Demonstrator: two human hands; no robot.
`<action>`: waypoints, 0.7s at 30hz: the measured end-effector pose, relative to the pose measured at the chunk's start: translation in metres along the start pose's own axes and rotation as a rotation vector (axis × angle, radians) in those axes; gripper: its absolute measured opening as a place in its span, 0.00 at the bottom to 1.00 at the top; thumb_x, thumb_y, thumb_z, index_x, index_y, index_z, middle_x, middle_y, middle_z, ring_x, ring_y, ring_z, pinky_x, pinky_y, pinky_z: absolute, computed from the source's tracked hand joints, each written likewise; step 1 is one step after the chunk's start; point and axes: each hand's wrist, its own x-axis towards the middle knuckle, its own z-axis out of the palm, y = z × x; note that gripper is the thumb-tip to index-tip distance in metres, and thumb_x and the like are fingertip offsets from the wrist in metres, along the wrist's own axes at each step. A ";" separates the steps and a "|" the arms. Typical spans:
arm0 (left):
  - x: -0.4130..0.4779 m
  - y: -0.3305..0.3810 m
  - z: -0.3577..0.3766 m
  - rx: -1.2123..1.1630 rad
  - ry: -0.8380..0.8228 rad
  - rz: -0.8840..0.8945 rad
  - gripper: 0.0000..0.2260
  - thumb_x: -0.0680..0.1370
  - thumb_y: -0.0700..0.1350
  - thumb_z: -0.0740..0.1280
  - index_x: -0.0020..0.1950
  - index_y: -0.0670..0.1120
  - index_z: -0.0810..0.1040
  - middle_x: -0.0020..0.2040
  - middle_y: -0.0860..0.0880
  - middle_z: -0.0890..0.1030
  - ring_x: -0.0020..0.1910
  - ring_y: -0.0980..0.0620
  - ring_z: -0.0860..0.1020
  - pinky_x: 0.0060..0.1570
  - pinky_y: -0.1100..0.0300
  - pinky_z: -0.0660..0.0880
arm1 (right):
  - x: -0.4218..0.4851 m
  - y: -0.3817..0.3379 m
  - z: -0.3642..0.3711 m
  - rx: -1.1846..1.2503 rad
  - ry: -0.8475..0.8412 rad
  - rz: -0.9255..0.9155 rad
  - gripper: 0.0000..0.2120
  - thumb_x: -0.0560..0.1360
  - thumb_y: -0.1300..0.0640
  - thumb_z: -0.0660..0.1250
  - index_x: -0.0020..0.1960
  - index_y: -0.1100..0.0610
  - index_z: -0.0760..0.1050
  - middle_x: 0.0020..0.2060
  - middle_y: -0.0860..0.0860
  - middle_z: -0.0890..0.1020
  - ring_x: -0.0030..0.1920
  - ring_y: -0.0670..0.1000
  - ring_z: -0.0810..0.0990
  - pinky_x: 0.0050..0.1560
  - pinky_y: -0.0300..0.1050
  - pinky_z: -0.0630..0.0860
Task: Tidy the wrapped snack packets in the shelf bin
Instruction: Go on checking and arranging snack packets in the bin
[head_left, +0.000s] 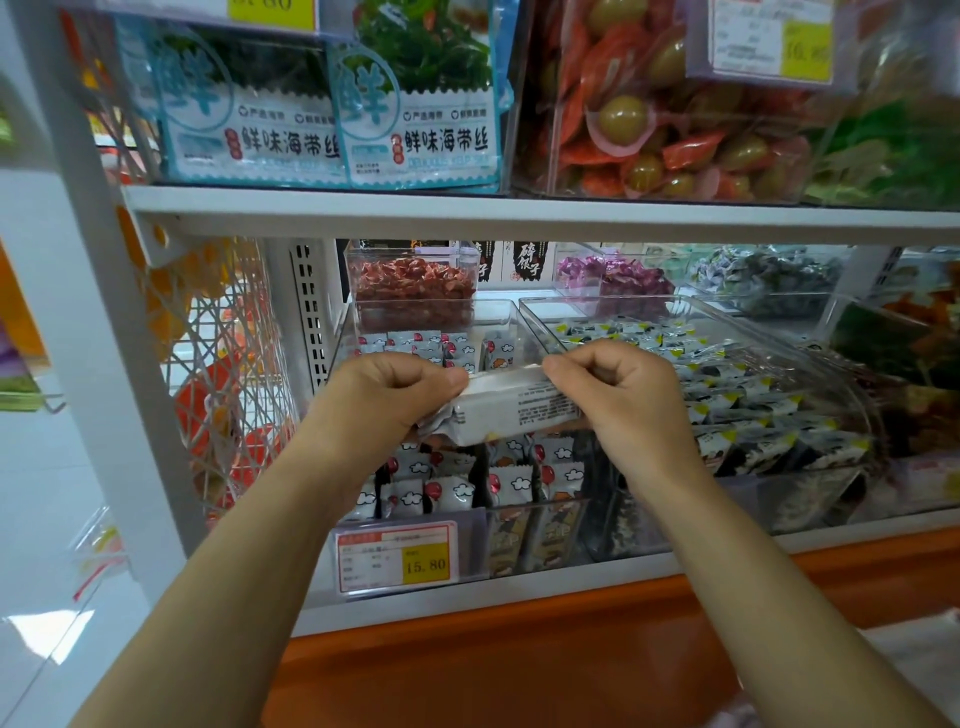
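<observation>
hands: left hand (395, 395) and right hand (618, 389) each pinch an end of a white packet bundle (519, 410) | where: held just above the rows of snack packets (447, 488) in the clear shelf bin (347, 332) | risk: slick wrapper may slip from the fingers, toppling the upright rows

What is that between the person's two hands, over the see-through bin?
In the head view, a white wrapped packet with black print spans the gap. The left hand grips one end and the right hand the other, above the bin.
</observation>
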 end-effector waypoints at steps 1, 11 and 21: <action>-0.001 0.001 0.002 -0.014 0.013 0.010 0.09 0.74 0.46 0.68 0.37 0.44 0.83 0.28 0.53 0.81 0.27 0.60 0.76 0.29 0.70 0.73 | 0.000 0.000 0.000 0.006 0.012 0.015 0.08 0.73 0.58 0.69 0.37 0.59 0.80 0.34 0.58 0.82 0.39 0.62 0.81 0.39 0.65 0.78; -0.004 -0.001 0.027 0.437 0.033 0.304 0.21 0.77 0.46 0.65 0.70 0.49 0.68 0.52 0.63 0.75 0.42 0.71 0.73 0.39 0.82 0.66 | 0.001 0.004 -0.002 0.219 0.007 0.112 0.04 0.75 0.59 0.67 0.43 0.55 0.81 0.37 0.51 0.85 0.40 0.49 0.85 0.38 0.40 0.81; 0.034 -0.010 0.038 0.470 0.086 0.164 0.25 0.80 0.50 0.59 0.75 0.46 0.58 0.73 0.47 0.65 0.70 0.47 0.65 0.67 0.49 0.65 | 0.036 0.007 -0.008 -0.022 0.096 0.064 0.06 0.71 0.59 0.73 0.45 0.50 0.79 0.40 0.47 0.83 0.43 0.50 0.83 0.50 0.46 0.79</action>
